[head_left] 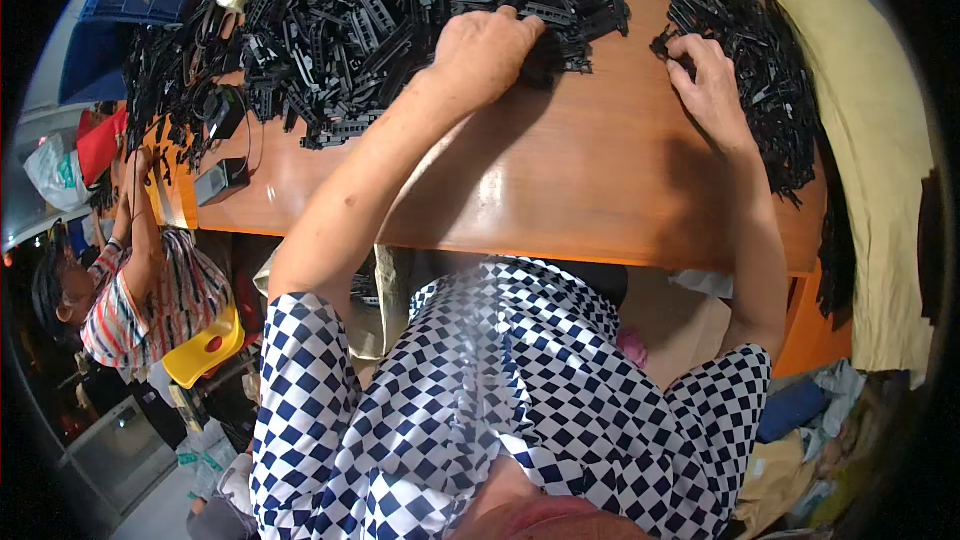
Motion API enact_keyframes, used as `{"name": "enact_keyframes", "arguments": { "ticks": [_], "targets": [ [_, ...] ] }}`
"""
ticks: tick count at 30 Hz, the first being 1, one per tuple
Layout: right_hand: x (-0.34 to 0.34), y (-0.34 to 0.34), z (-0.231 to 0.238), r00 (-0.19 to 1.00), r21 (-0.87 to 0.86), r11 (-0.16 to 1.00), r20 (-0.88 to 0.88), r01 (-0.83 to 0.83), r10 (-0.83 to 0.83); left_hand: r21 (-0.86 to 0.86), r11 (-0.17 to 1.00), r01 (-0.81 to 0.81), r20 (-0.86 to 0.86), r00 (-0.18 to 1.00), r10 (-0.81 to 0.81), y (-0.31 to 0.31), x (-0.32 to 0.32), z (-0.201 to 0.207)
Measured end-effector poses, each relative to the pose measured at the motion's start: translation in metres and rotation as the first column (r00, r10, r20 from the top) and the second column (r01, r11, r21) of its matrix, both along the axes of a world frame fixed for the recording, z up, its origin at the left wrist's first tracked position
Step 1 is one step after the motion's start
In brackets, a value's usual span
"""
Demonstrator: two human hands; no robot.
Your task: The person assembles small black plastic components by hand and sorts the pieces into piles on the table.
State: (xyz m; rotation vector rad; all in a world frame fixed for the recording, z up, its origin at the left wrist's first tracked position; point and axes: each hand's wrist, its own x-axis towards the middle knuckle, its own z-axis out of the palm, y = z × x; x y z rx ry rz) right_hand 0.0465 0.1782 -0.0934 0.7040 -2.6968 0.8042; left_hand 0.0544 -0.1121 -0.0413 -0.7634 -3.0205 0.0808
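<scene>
"Black, thin pieces by the heap in the head view — how far along?"

"Hard to say. Beyond the left forearm (pixel 340 190), a big heap (pixel 350 35); off to the right, a smaller heap (pixel 775 90) of similar parts. Can't tell finished from unfinished. Judging by sheer bulk, probably far from done."

"And the grip?"

"Left hand (pixel 485 52) at the big heap's right edge, fingertips hidden; can't tell apart from clamped. Right hand (pixel 708 80) at the smaller heap's left edge, thumb and fingers curled near dark parts; can't tell about a hold there either."

"Room for moving?"

"Best between the heaps, over the brown tabletop (pixel 600 160), back to the front edge by the checked shirt (pixel 500 340). Tighter on the right — cream cloth (pixel 855 140) along that side, just past the smaller heap. Leftward, mind the black box (pixel 230 177) near the front edge, and a co-worker's hands (pixel 143 162) past it."
</scene>
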Motion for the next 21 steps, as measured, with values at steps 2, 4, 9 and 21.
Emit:
{"name": "enact_keyframes", "arguments": {
  "ticks": [2, 4, 9, 21],
  "targets": [
    [0.003, -0.007, -0.003, 0.994, -0.132, 0.988, 0.091, 0.076, -0.064, 0.037, 0.999, 0.005, 0.083, 0.997, -0.008, -0.006, -0.003, 0.002],
    [0.003, -0.011, -0.013, 0.864, -0.576, 0.786, 0.491, 0.223, 0.115, 0.135, 0.991, -0.017, 0.162, 0.987, -0.006, -0.011, -0.01, 0.0],
    [0.033, -0.06, -0.007, 0.757, -0.857, 0.367, 0.499, 0.361, 0.422, 0.506, 0.85, -0.146, 0.267, 0.964, 0.006, -0.031, -0.006, -0.005],
    [0.089, -0.151, 0.013, 0.701, -0.91, 0.068, 0.362, 0.41, 0.615, 0.861, -0.018, -0.509, 0.503, 0.856, -0.116, -0.014, 0.081, -0.001]
  ]
}}
